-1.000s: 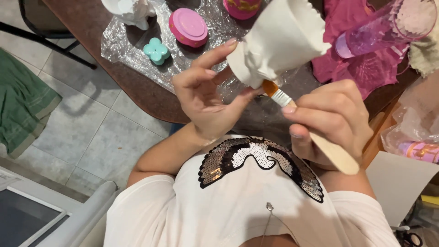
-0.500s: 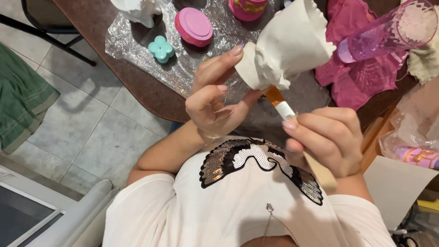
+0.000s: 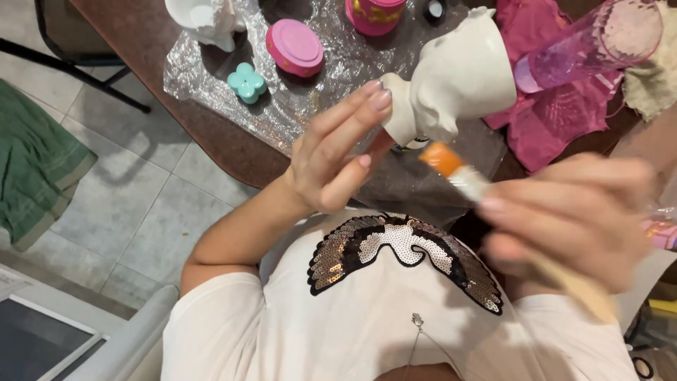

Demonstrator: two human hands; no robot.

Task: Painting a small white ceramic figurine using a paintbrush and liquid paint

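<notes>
White unglazed ceramic figurine (image 3: 458, 74), head-shaped, held up over the counter (image 3: 211, 134). Long axis runs diagonally, the narrow neck end pointing lower left toward the left hand (image 3: 331, 152), the wide open top pointing upper right. Surface matt, plain white, unpainted where visible. Left hand fingers (image 3: 352, 113) loosely curled, pinching the neck end between fingertips and thumb. Right hand (image 3: 571, 219), motion-blurred, fingers closed round a paintbrush (image 3: 458, 176); orange tip just below the figurine, wooden handle trailing lower right. Left of the figurine, on crinkled plastic sheet (image 3: 204, 70): round pink lid (image 3: 294, 46), small teal flower-shaped piece (image 3: 246, 82). Right of it: clear purple-tinted tumbler (image 3: 592, 46) on pink cloth (image 3: 557, 113).
</notes>
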